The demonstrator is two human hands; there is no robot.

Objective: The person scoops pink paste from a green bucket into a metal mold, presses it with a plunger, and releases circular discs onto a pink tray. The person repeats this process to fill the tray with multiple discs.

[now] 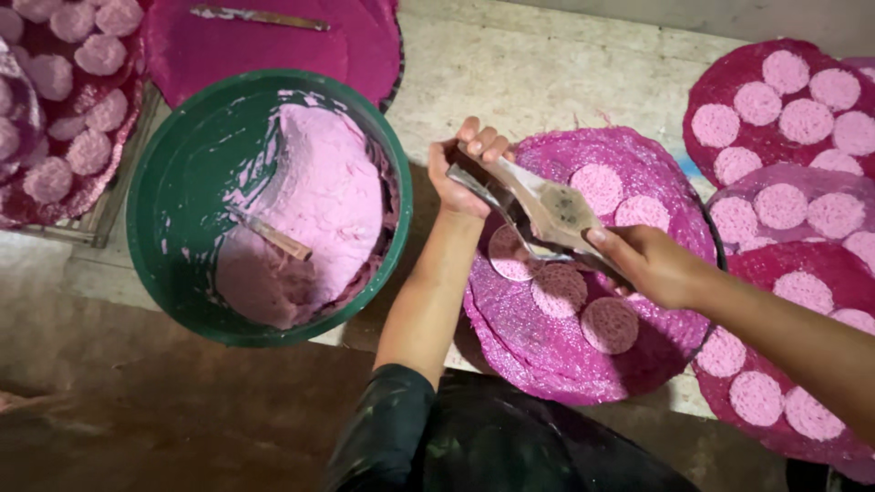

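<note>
My left hand (465,169) grips the handle end of a flat metal scoop (556,208) held over a round magenta woven tray (638,355). My right hand (652,264) holds a thin metal spatula (529,241) under the scoop's blade, just above a pink round disc (510,255) on the tray. Several pink discs lie on this tray, among them one (609,324) near its middle. To the left stands a green basin (173,210) holding pink batter (319,210) with a stick (272,235) in it.
More magenta trays with pink discs are stacked at the right (784,100) and at the far left (64,100). Another magenta tray (264,46) with a stick on it lies behind the basin. A pale slab (510,73) supports everything; dark floor lies below.
</note>
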